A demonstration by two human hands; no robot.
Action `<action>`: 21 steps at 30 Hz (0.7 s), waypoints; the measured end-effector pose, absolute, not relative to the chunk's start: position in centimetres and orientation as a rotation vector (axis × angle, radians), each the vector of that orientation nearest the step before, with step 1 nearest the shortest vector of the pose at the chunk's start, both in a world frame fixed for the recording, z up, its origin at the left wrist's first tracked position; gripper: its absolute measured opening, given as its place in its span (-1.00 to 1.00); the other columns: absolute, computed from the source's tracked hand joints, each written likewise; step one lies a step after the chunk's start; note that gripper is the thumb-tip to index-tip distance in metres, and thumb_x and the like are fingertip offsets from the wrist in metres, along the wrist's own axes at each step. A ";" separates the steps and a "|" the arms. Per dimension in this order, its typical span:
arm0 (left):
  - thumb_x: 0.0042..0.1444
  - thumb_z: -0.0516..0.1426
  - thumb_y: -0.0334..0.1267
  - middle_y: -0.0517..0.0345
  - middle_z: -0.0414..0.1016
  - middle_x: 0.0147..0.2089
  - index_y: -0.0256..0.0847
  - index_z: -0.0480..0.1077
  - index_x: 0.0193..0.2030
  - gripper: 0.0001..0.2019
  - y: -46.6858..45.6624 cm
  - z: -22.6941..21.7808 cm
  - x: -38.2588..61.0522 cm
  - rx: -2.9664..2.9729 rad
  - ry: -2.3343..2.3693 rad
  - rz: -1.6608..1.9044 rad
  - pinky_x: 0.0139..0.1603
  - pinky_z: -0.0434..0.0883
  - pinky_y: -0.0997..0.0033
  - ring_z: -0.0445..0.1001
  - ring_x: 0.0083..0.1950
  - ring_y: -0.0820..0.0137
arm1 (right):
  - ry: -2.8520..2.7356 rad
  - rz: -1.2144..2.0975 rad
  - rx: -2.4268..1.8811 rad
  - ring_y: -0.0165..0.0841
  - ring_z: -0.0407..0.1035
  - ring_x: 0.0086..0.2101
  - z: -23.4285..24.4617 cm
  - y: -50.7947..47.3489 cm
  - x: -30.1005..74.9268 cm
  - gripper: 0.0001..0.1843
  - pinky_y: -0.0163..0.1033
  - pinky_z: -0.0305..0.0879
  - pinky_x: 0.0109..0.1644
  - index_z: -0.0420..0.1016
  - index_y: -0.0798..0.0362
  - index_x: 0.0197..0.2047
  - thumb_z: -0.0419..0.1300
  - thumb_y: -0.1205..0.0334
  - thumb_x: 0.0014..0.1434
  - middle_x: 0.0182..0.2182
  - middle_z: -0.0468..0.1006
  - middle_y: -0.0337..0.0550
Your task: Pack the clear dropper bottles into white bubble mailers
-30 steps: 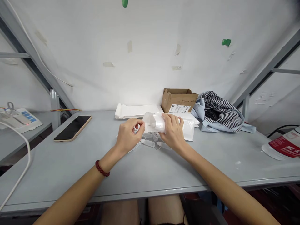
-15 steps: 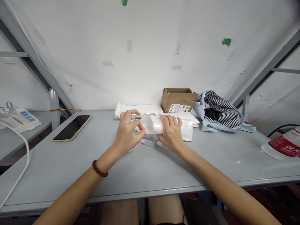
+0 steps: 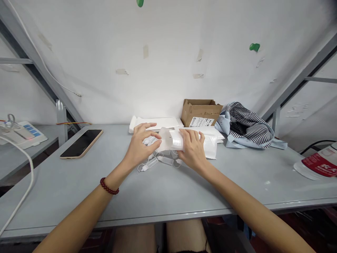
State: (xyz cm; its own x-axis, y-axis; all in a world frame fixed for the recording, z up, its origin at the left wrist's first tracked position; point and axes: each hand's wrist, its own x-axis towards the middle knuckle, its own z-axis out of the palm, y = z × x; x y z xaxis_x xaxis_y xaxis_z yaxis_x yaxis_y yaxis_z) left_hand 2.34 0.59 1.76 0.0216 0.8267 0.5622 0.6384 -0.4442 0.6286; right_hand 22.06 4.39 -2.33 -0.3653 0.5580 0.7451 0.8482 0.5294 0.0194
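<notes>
A white padded mailer (image 3: 177, 140) is held up off the table by my right hand (image 3: 193, 147), whose fingers wrap over its top. The mailer's translucent flap (image 3: 165, 140) points left, toward my left hand (image 3: 142, 144). That hand is open, with thumb and index fingertips apart right beside the flap's edge; whether they touch it I cannot tell. Below and between the hands lie several small clear plastic bottles (image 3: 150, 164) with thin white loops, partly hidden by the left hand and the flap. More white padded mailers (image 3: 210, 147) lie under and behind my right hand.
A stack of white mailers (image 3: 160, 122) lies by the wall, beside an open cardboard box (image 3: 201, 109). Right of it are a striped cloth bag (image 3: 247, 124) and a red-labelled bottle (image 3: 319, 161). A phone (image 3: 81, 143) and a white cable (image 3: 28, 175) are at left.
My left thumb and index finger, earlier curled together at the flap, have spread apart, and that hand has shifted slightly left. More of the small bottles shows. The right hand keeps its grip.
</notes>
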 end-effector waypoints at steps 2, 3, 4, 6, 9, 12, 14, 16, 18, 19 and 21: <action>-0.01 0.20 -0.27 0.12 0.39 0.13 -0.14 0.46 -0.46 -0.94 0.6 1.8 2.4 2.068 1.548 1.402 0.27 0.14 -0.03 0.15 0.27 0.15 | -2.074 -0.529 -1.133 -0.08 0.24 -0.05 -2.3 4.3 22.1 -0.43 0.14 -0.05 0.12 0.20 0.21 0.13 0.10 0.32 0.01 -0.05 0.42 0.14; -0.02 0.21 -0.26 0.11 0.38 0.14 -0.15 0.44 -0.50 -0.91 0.6 1.8 2.5 2.065 1.562 1.382 0.26 0.16 -0.03 0.14 0.27 0.13 | -2.077 -0.525 -1.128 -0.08 0.24 -0.05 -2.3 4.3 22.1 -0.43 0.13 -0.05 0.12 0.20 0.21 0.13 0.10 0.31 0.01 -0.05 0.42 0.14; -0.03 0.22 -0.25 0.11 0.36 0.14 -0.16 0.42 -0.53 -0.88 0.6 1.8 2.6 2.067 1.574 1.358 0.25 0.17 -0.02 0.13 0.27 0.12 | -2.082 -0.522 -1.120 -0.08 0.24 -0.05 -2.3 4.3 22.0 -0.44 0.13 -0.05 0.12 0.20 0.21 0.13 0.10 0.30 0.02 -0.05 0.42 0.14; -0.04 0.22 -0.26 0.10 0.37 0.13 -0.17 0.38 -0.57 -0.84 0.6 1.6 3.0 2.068 1.584 1.352 0.21 0.21 0.01 0.14 0.26 0.11 | -2.093 -0.517 -1.104 -0.08 0.24 -0.05 -2.3 4.2 22.0 -0.44 0.13 -0.04 0.12 0.20 0.21 0.13 0.10 0.29 0.03 -0.05 0.42 0.15; -0.03 0.22 -0.25 0.07 0.45 0.02 -0.17 0.36 -0.42 -0.89 0.8 1.4 3.1 1.913 1.540 1.475 0.08 0.34 0.10 0.36 0.10 0.21 | -2.116 -0.505 -1.088 -0.07 0.25 -0.04 -2.2 4.2 22.1 -0.44 0.14 -0.03 0.12 0.20 0.21 0.13 0.09 0.28 0.04 -0.04 0.41 0.16; -0.01 0.23 -0.17 0.10 0.53 -0.20 -0.19 0.33 -0.21 -0.74 1.0 1.6 2.9 1.626 1.461 1.406 -0.27 0.45 0.30 0.51 -0.28 0.34 | -2.163 -0.463 -1.045 -0.04 0.24 0.03 -1.8 4.0 22.3 -0.37 0.18 -0.08 0.16 0.16 0.21 0.18 0.09 0.26 0.01 0.03 0.39 0.19; 0.04 0.19 -0.12 0.16 0.50 -0.46 -0.24 0.38 -0.29 -0.78 1.0 2.0 2.7 1.532 1.409 1.201 -0.49 0.38 0.43 0.44 -0.51 0.42 | -2.220 -0.432 -0.997 -0.01 0.16 0.13 -1.5 3.8 22.4 -0.28 0.22 -0.16 0.20 0.09 0.21 0.24 0.08 0.21 0.00 0.12 0.33 0.22; 0.07 0.16 -0.13 0.22 0.38 -0.64 -0.26 0.38 -0.46 -0.76 0.9 2.3 2.7 1.453 1.359 1.064 -0.61 0.29 0.49 0.34 -0.64 0.48 | -2.293 -0.428 -0.950 0.01 0.04 0.22 -1.4 3.6 22.4 -0.21 0.24 -0.20 0.22 0.02 0.22 0.29 0.08 0.17 -0.01 0.22 0.22 0.25; 0.05 0.17 -0.16 0.25 0.33 -0.68 -0.25 0.35 -0.54 -0.75 0.7 2.4 2.8 1.349 1.332 1.066 -0.69 0.23 0.52 0.30 -0.68 0.50 | -2.363 -0.461 -0.905 0.00 -0.05 0.27 -1.5 3.4 22.2 -0.19 0.25 -0.20 0.22 -0.02 0.24 0.31 0.06 0.21 0.00 0.27 0.13 0.27; 0.05 0.17 -0.17 0.27 0.32 -0.68 -0.25 0.34 -0.56 -0.75 0.7 2.4 2.8 1.307 1.330 1.090 -0.72 0.21 0.54 0.29 -0.69 0.51 | -2.396 -0.482 -0.882 -0.02 -0.07 0.28 -1.6 3.4 22.1 -0.21 0.25 -0.19 0.22 -0.02 0.25 0.32 0.05 0.25 0.02 0.29 0.11 0.27; 0.05 0.16 -0.20 0.28 0.29 -0.70 -0.24 0.31 -0.59 -0.74 0.7 2.2 2.9 1.266 1.343 1.121 -0.75 0.17 0.56 0.26 -0.71 0.52 | -2.457 -0.519 -0.832 -0.06 -0.05 0.29 -1.9 3.2 21.8 -0.27 0.25 -0.16 0.22 0.01 0.24 0.32 0.02 0.33 0.06 0.29 0.11 0.27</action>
State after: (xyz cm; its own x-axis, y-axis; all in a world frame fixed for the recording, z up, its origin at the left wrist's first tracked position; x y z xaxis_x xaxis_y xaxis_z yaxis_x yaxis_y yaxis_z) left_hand 2.86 0.67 2.23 -0.0213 0.9988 -0.0440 0.1351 0.0464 0.9897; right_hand 21.82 3.25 -1.89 -0.6939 0.4553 0.5579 0.6421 0.7419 0.1931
